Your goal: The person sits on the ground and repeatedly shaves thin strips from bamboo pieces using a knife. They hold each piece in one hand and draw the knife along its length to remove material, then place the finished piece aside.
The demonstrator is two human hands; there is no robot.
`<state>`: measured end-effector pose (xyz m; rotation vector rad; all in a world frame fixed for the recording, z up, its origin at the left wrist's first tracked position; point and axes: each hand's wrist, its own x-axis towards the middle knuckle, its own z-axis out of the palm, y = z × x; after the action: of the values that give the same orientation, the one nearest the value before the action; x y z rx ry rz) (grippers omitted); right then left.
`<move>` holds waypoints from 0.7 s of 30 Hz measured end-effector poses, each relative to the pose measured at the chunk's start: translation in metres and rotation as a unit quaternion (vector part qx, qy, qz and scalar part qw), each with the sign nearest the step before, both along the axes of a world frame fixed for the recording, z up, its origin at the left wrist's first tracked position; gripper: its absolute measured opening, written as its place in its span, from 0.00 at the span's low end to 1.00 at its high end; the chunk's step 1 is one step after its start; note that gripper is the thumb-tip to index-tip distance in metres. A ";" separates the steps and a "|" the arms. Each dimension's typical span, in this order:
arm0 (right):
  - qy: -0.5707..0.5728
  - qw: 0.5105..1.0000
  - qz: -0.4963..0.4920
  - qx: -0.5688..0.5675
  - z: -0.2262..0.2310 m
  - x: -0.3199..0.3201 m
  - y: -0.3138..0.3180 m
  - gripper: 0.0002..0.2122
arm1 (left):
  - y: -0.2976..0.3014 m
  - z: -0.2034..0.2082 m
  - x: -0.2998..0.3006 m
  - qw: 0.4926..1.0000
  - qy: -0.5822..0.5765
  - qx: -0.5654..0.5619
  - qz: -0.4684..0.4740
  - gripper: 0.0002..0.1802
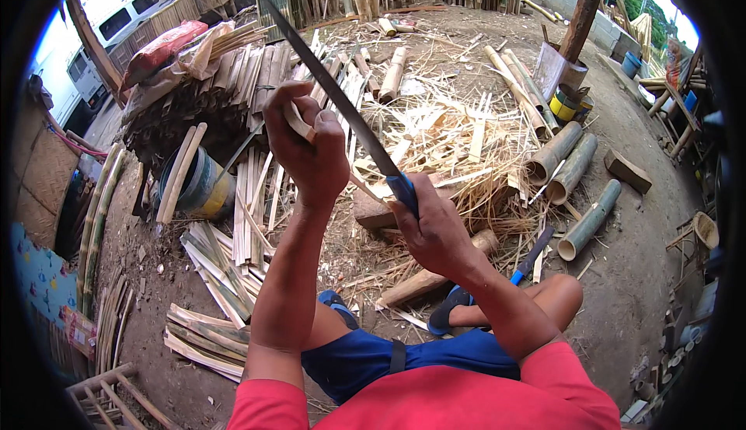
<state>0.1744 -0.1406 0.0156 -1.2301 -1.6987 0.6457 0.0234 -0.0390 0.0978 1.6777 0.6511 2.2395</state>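
Observation:
My right hand [437,224] is closed round the blue handle of a long knife [342,102]. The dark blade slants up and to the left, its tip high above my left hand. That left hand [305,146], raised just left of the blade, has its fingers curled round a short pale bamboo piece [298,123]. Most of this piece is hidden by the fingers. Whether the blade touches it, I cannot tell. Beneath my hands, a wood block [374,211] lies on the ground beside a heap of pale bamboo shavings [443,138].
Split bamboo strips [206,333] lie at the left, near a bucket [208,185]. A large stack of slats [198,107] stands behind it. Several cut bamboo tubes [588,221] rest at the right. Another blue-handled tool [533,254] lies close to my right leg.

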 end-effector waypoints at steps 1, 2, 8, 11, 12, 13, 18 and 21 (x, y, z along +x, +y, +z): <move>-0.060 0.995 -0.020 -0.073 -0.001 -0.003 0.004 0.13 | 0.000 -0.001 0.002 1.000 0.000 -0.007 0.004 0.20; -0.106 0.988 -0.024 -0.109 -0.001 -0.005 0.007 0.13 | 0.001 -0.001 0.005 1.000 0.017 0.016 0.002 0.20; -0.130 0.980 -0.012 -0.150 -0.022 -0.001 0.017 0.13 | 0.007 0.000 0.009 0.996 0.060 0.032 0.055 0.20; -0.038 0.998 -0.028 -0.029 -0.029 0.003 0.019 0.13 | 0.009 0.001 0.014 1.000 0.021 0.006 0.011 0.20; -0.001 0.999 -0.010 0.039 -0.029 0.004 0.020 0.13 | 0.011 0.002 0.017 0.998 0.048 0.014 0.033 0.20; -0.132 0.986 -0.031 -0.093 -0.028 0.004 0.024 0.13 | 0.012 0.003 0.019 0.997 0.055 0.018 0.049 0.20; -0.154 0.951 -0.006 -0.268 -0.028 0.006 0.044 0.13 | 0.023 0.010 0.020 0.996 0.049 0.032 0.071 0.21; -0.038 0.997 0.004 -0.073 -0.055 0.012 0.043 0.12 | 0.024 0.008 0.023 0.996 0.053 0.005 0.074 0.20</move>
<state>0.1860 -0.0972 -0.0397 -1.3663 -1.7449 0.7484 0.0464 -0.0150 0.1059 1.8172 0.8161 2.2676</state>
